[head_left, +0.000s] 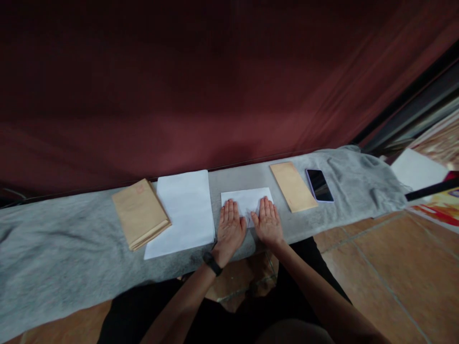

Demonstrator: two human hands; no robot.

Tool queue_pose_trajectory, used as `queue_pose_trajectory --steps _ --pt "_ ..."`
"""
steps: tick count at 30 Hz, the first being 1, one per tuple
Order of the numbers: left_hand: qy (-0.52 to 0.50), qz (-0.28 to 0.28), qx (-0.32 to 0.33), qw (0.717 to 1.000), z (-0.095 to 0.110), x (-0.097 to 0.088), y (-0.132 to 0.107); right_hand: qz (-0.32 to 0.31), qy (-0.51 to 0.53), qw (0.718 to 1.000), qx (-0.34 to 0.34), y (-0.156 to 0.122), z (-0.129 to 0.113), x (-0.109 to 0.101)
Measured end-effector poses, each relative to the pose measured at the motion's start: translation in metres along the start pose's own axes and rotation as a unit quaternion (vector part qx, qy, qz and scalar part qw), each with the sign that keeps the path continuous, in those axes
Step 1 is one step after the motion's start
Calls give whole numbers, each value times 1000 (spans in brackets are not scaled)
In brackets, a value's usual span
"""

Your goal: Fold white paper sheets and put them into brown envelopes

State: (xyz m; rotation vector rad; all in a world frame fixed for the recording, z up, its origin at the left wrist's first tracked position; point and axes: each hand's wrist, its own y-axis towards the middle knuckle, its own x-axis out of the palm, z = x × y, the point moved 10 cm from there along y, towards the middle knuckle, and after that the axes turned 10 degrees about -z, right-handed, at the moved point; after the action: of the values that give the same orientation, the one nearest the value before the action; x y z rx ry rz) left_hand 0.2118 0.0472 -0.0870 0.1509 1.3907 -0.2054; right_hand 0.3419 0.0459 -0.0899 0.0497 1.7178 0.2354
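Note:
A folded sheet of white paper [247,196] lies on the grey cloth in front of me. My left hand [230,227] rests flat on its left part, fingers stretched out and pointing away from me. On the right part, my right hand [268,223] lies flat in the same way, with its thumb toward the left one. Both palms cover much of the paper's near half. Just right of it is a single brown envelope [293,187]. To the left lies a stack of white paper sheets [186,210].
A pile of brown envelopes [141,210] overlaps the left edge of the white sheets. Beyond the single envelope sits a phone [320,185] with a dark screen. Grey cloth [71,253] covers the narrow bench, a dark red surface [215,95] rises behind it, and tiled floor [390,267] lies below.

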Motion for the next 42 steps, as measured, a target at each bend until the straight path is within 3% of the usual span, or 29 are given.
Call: queue_pose_trajectory --steps 14,31,38,42 --pt "-19 27 -49 998 -9 -2 -3 21 -7 1000 19 -11 16 -7" --pt "-15 59 -54 997 -11 -5 -6 66 -15 998 1 -26 27 -17" --pt "-13 43 -55 997 -12 -6 -7 56 24 998 -6 -29 30 -22" --pt "-9 36 -39 999 -5 -10 -5 26 56 998 -30 -23 18 -21"
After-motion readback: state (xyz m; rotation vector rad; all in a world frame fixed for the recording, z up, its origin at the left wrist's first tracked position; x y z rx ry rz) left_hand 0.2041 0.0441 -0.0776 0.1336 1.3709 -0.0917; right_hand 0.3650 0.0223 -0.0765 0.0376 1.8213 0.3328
